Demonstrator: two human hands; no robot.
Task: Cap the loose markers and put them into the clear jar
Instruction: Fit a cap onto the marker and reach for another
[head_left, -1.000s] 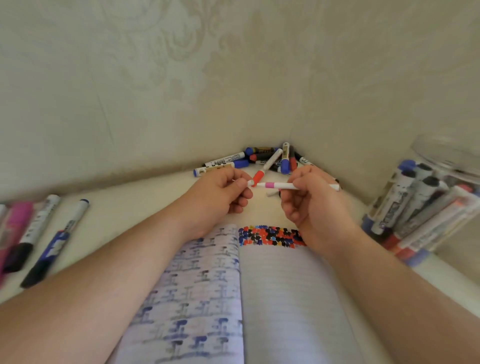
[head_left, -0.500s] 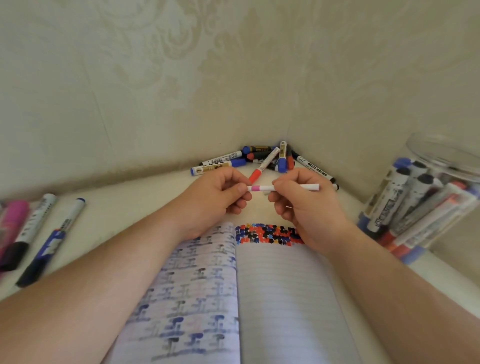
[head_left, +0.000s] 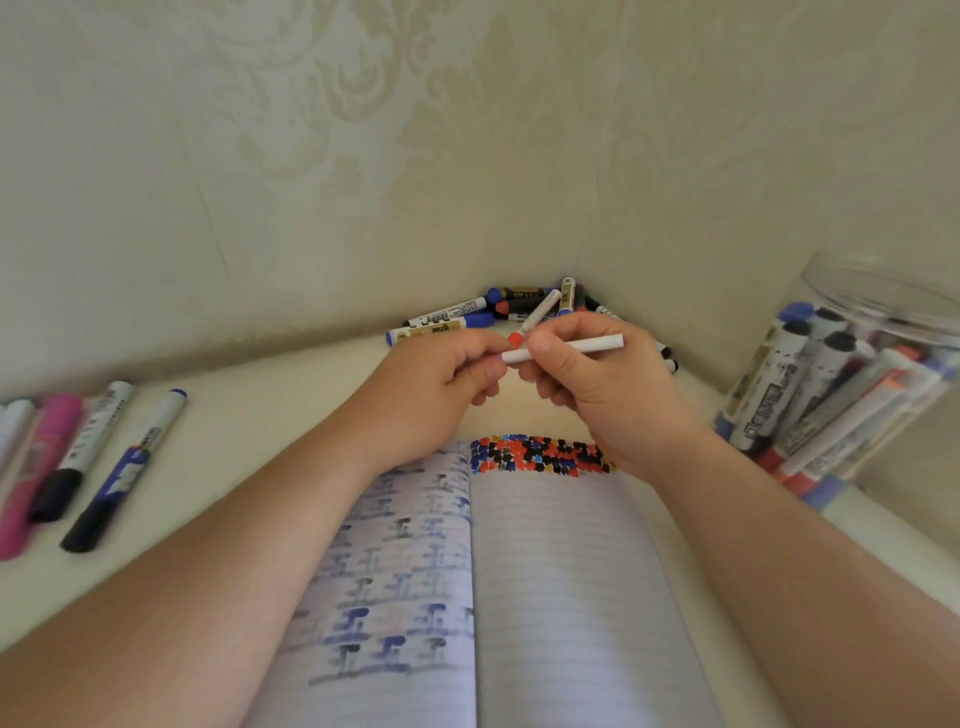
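White and slim, the marker lay nearly level between both hands above the top edge of the open notebook, its long axis running left to right with the right end tipped slightly upward. The right hand pinched its barrel between thumb and curled fingers, the bare white end sticking out past the knuckles toward the clear jar. The left hand was curled round the marker's left end, where a trace of pink showed at the fingertips; whether a cap sat fully on there could not be told. The jar stood at the far right, well apart from the hands, packed with markers leaning inside it. A pile of loose markers lay in the wall corner just behind the hands, and several more lay at the far left of the pale table.
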